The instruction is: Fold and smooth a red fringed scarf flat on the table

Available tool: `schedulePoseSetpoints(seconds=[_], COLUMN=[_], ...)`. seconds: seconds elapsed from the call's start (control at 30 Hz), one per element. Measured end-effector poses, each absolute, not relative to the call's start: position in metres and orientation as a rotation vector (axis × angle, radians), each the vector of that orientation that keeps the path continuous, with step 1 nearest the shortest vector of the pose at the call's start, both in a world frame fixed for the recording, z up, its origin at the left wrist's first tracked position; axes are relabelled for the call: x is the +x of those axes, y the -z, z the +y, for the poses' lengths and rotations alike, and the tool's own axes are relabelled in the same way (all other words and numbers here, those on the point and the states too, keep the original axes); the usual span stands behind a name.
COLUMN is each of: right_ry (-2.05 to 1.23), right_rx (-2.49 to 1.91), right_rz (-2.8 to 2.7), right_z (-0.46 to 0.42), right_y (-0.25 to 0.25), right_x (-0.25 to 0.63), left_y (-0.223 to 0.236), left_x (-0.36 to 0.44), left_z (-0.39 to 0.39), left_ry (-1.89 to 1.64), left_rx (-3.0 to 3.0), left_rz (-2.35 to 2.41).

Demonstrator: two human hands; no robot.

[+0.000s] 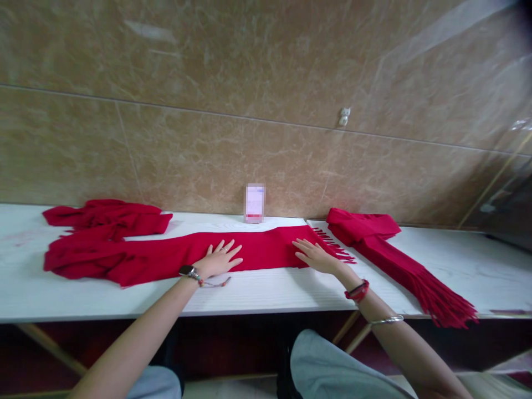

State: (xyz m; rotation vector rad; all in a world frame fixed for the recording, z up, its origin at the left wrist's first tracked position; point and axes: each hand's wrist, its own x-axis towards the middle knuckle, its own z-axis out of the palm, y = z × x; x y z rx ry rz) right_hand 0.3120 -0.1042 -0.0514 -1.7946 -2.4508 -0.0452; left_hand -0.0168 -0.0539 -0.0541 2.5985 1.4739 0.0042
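A red scarf [261, 249] lies spread along the white table, smooth in the middle and bunched up at its left end. Its fringe [332, 244] points right. My left hand [218, 259] rests flat on the cloth left of centre, fingers spread. Near the fringed end, my right hand [315, 256] also lies flat on the scarf with its fingers stretched out. To the right is another red scarf [386, 255], folded long and narrow, its fringe hanging over the front edge. Behind the bunched end sits a crumpled heap of red cloth [112, 217]; whether it joins the spread scarf I cannot tell.
A phone-like upright object [255, 203], its face blurred, leans against the brown marbled wall [199, 149] behind the white table [257, 296]. A small white figure-shaped piece [344, 116] is fixed to the wall. A dark object [511, 210] stands at the far right.
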Motion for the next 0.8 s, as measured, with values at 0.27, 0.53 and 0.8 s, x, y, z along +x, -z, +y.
schedulePoseSetpoints(seconds=[0.27, 0.53, 0.8], right_ry=[0.158, 0.083, 0.111], right_rx=[-1.782, -1.870, -1.901], right_rz=[-2.396, -2.534, -2.367], right_z=[-0.064, -0.041, -0.042], right_y=[0.046, 0.074, 0.055], right_x=[0.256, 0.286, 0.244], left_y=[0.050, 0.056, 0.040], left_x=[-0.041, -0.056, -0.054], left_z=[-0.039, -0.040, -0.035], left_ry=[-0.011, 0.040, 0.101], left_rx=[2.503, 2.435, 2.410], left_rz=[1.675, 1.736, 1.725])
